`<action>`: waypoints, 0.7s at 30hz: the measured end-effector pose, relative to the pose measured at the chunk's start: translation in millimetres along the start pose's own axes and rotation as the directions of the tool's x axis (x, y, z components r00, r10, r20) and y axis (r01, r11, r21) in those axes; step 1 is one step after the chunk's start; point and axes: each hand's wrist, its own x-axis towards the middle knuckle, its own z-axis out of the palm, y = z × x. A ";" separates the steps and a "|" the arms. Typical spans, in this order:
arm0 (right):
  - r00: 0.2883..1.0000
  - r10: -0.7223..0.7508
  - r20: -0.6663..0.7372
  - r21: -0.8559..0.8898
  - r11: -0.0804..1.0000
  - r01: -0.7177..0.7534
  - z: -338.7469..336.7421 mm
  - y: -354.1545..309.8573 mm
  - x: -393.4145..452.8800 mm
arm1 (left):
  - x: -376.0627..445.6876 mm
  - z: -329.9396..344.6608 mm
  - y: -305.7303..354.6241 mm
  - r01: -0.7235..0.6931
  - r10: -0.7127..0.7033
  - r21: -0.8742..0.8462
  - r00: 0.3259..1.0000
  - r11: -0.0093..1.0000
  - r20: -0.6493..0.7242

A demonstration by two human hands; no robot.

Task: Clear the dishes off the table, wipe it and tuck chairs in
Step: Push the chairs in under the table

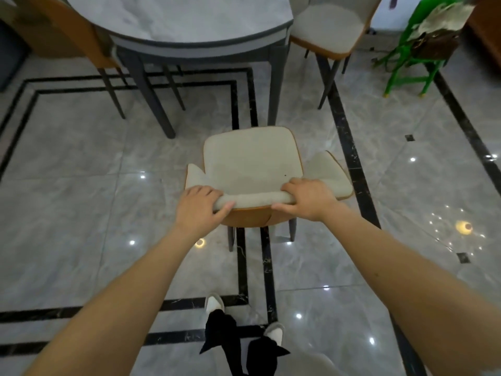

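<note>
Your left hand (200, 206) and right hand (306, 198) grip the chair (252, 161) back; the table (179, 20) lies straight ahead, well apart.

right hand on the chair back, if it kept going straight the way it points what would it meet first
Probably the table leg. The right hand grips the chair backrest and points forward over the seat toward the table; only bare floor shows between. Depth is unclear.

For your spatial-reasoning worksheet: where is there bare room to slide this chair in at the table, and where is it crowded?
Free: the floor between the table legs, ahead of the held chair, and the open tiles to its left. Crowded: the table's left side, where an orange-backed chair sits, and the right, with another chair and a green stool.
</note>
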 end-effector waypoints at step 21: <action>0.969 -0.164 -0.184 -0.100 0.984 0.148 -47.9 58.0 180.1 | 163.3 11.8 -73.3 -0.049 0.094 0.121 0.914 0.991 -0.395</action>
